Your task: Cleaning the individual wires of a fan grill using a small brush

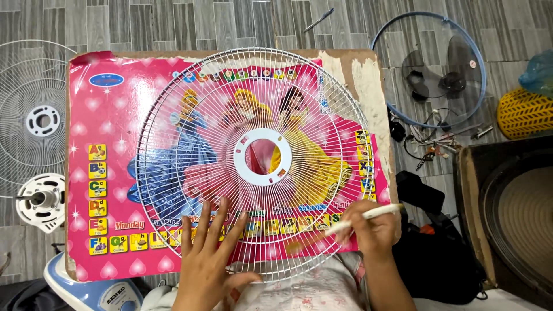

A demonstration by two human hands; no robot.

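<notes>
A round white wire fan guard (253, 109) with a white plastic centre ring (262, 156) lies flat on a pink picture board (106, 121). My left hand (210, 250) presses flat on the guard's near rim, fingers spread. My right hand (368, 227) is closed on a thin pale brush (360, 217), whose bristle end (296, 246) lies against the wires at the near edge. The brush handle points up to the right.
On the left floor lie a second wire guard (34, 103) and a fan motor (39, 200). A fan base (95, 291) sits near left. A blue guard ring with dark blades (429, 72), loose wires (429, 147), a yellow basket (524, 112), a black bag (438, 247) and a dark round tray (518, 213) are right.
</notes>
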